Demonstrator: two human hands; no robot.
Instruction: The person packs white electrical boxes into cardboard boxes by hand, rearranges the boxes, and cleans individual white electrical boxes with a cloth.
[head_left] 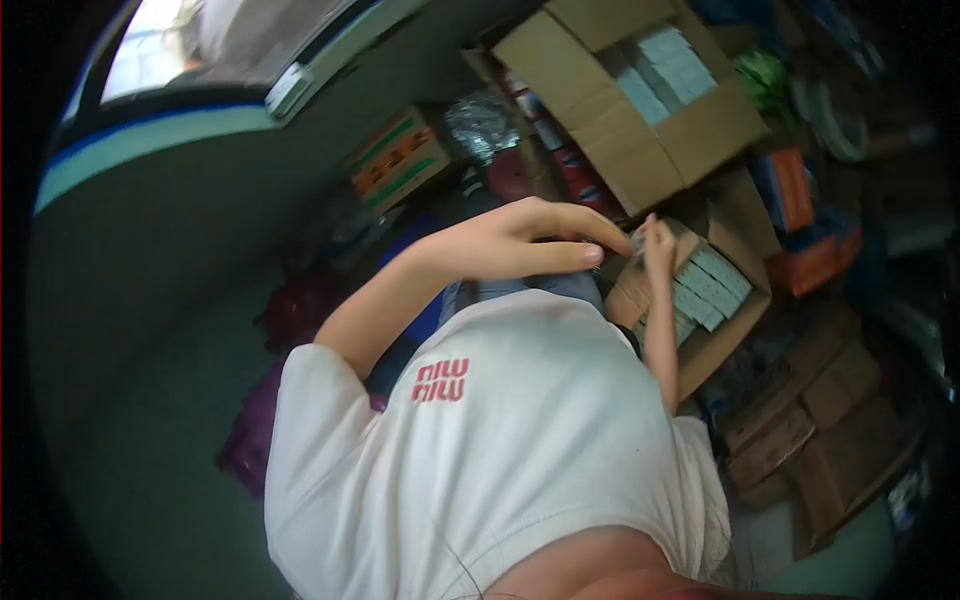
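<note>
My left hand [535, 240] reaches across in front of my body, its thumb and forefinger apart with a gap between them. The forefinger tip is close to my right hand [657, 240], whose fingers are pressed together over an open cardboard box [735, 325]. A small greyish thing shows beside the right fingertips, too blurred to name. Inside that box lie rows of small white-green cartons [712, 288]. My other left fingers are hidden behind the forefinger.
A larger open box [635, 165] with pale cartons stands beyond. An orange-and-green printed box [400, 160] is by the wall. Flattened cardboard [845, 440] lies at the right, and purple bags [250, 430] at the left. A window [160, 50] is top left.
</note>
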